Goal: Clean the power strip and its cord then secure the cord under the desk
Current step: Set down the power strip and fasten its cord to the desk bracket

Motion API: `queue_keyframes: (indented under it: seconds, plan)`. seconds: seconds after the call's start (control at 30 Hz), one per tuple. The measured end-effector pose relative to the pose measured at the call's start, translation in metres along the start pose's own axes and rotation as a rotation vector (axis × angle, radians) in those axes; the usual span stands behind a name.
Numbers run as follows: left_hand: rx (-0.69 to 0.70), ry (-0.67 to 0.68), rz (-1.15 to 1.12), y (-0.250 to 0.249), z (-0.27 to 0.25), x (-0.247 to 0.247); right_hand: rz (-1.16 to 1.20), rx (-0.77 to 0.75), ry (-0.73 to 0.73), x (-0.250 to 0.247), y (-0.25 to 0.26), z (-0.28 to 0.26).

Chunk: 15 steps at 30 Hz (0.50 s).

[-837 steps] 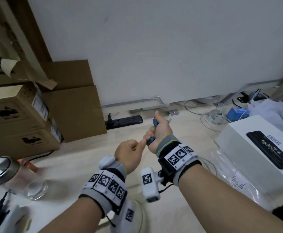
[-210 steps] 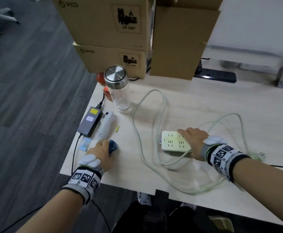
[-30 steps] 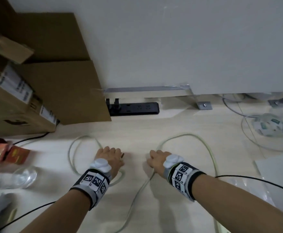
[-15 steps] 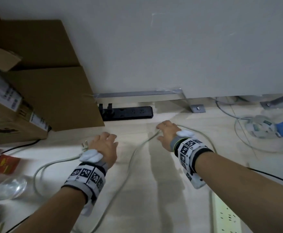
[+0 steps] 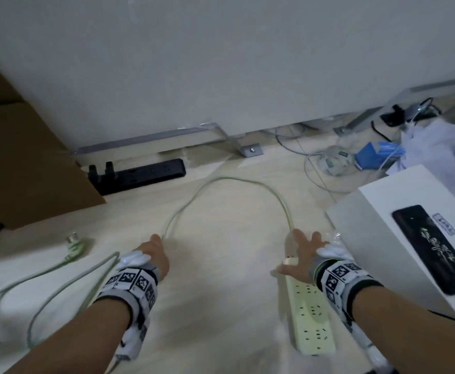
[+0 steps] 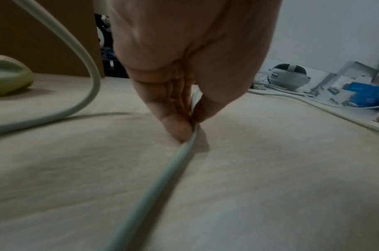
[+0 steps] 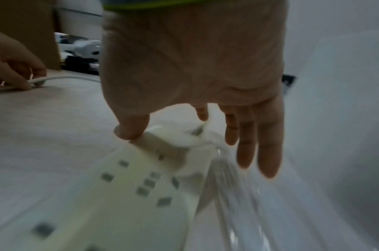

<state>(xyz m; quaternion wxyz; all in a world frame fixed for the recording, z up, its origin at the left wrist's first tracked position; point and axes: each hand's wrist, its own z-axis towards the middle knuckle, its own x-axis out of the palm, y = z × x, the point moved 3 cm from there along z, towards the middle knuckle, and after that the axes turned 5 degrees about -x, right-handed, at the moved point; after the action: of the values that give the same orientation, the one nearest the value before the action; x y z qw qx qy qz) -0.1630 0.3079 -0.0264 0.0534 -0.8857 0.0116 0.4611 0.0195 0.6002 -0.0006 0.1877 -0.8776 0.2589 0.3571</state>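
A pale green power strip (image 5: 311, 317) lies lengthwise on the light wooden desk (image 5: 221, 292) at the right. Its cord (image 5: 229, 180) arches away from the strip's far end and back to my left hand (image 5: 161, 238). That hand pinches the cord (image 6: 162, 178) between thumb and fingers (image 6: 175, 125) against the desk. My right hand (image 5: 299, 249) lies spread over the strip's far end; the thumb (image 7: 130, 130) touches the strip (image 7: 119, 186) and the other fingers are straight. The plug (image 5: 74, 242) lies at the left, beyond loose cord loops (image 5: 45, 292).
A black power strip (image 5: 140, 176) lies by the white wall. Cardboard boxes (image 5: 18, 157) stand at the left. A white box (image 5: 377, 211) with a black device (image 5: 434, 247) on top sits close to my right hand, with clear plastic (image 7: 238, 195) beside it. Cables and clutter (image 5: 356, 160) fill the back right.
Both hands have drawn back toward me and moved apart. The right hand left the cord and now rests on the strip's end. The cord now arches between the hands.
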Motion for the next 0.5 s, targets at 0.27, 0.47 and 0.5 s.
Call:
queue_keyframes:
  seconds: [0.27, 0.47, 0.5]
  plan:
    - [0.132, -0.334, -0.327, -0.030, 0.038, -0.078, -0.006, -0.204, -0.061, 0.020, 0.003, -0.010]
    - [0.179, -0.022, 0.059, -0.064, 0.056, -0.039, 0.059, -0.090, 0.005, 0.021, 0.003, -0.007]
    - [0.165, -0.012, 0.077, -0.065, 0.055, -0.036, 0.077, -0.073, 0.001, 0.018, 0.002, -0.007]
